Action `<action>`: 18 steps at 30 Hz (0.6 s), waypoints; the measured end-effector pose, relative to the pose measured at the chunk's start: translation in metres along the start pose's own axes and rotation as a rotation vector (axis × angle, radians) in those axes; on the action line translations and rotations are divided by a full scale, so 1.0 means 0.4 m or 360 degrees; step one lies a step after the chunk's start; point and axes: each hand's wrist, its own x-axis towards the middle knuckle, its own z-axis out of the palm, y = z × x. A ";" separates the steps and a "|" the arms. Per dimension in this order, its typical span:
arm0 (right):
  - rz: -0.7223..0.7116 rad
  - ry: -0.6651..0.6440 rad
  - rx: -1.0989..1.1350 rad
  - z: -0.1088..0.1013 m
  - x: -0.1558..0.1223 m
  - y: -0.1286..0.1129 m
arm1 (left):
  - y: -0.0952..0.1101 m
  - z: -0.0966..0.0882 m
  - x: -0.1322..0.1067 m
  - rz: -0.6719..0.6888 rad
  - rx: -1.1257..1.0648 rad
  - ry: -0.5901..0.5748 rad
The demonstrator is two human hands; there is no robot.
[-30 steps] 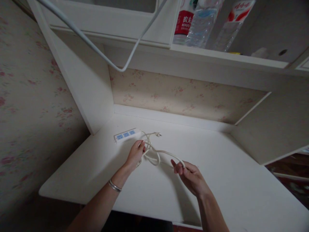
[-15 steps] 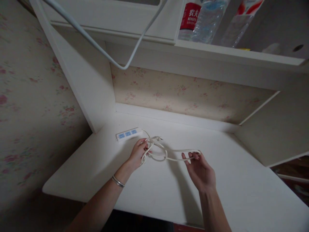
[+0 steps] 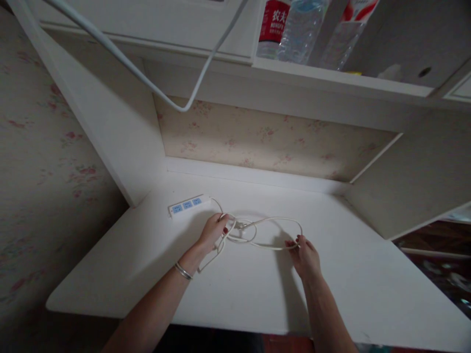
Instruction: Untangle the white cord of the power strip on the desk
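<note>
A white power strip (image 3: 188, 204) with blue sockets lies on the white desk (image 3: 239, 289) near the back left corner. Its cream cord (image 3: 274, 220) runs from the strip into loose loops across the desk. My left hand (image 3: 213, 233) is closed around a bundle of the cord just right of the strip. My right hand (image 3: 304, 255) pinches the far end of a wide cord loop, fingers closed on it. The plug (image 3: 241, 225) rests among the loops between my hands. A bracelet sits on my left wrist.
A shelf above holds water bottles (image 3: 294, 27), one with a red label. A white cable (image 3: 147, 73) hangs in a loop from above at the left. Floral wallpaper covers the left wall and the back of the desk alcove. A white side panel (image 3: 412, 176) stands at the right.
My right hand has drawn the cord out to the right, widening the loop from a small tangle into a broad oval. My left hand stayed by the strip, holding the cord.
</note>
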 end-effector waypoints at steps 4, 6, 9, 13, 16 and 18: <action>-0.0212 0.0058 -0.0586 -0.037 0.023 0.010 | -0.009 0.014 0.004 -0.0029 -0.0019 -0.0024; -0.0566 0.0034 -0.1171 -0.038 0.014 -0.004 | -0.015 0.023 0.003 -0.0055 -0.0037 -0.0035; -0.1259 -0.0049 -0.1788 0.003 -0.033 -0.039 | -0.019 0.032 -0.002 -0.0073 -0.0054 -0.0037; -0.1942 -0.0528 -0.2106 0.111 -0.133 -0.079 | -0.019 0.037 -0.007 -0.0061 -0.0059 -0.0053; -0.2128 -0.0767 -0.2343 0.190 -0.185 -0.097 | -0.026 0.037 -0.008 -0.0032 -0.0048 -0.0066; -0.2131 -0.0873 -0.2495 0.232 -0.200 -0.112 | -0.034 0.035 -0.009 -0.0008 -0.0034 -0.0070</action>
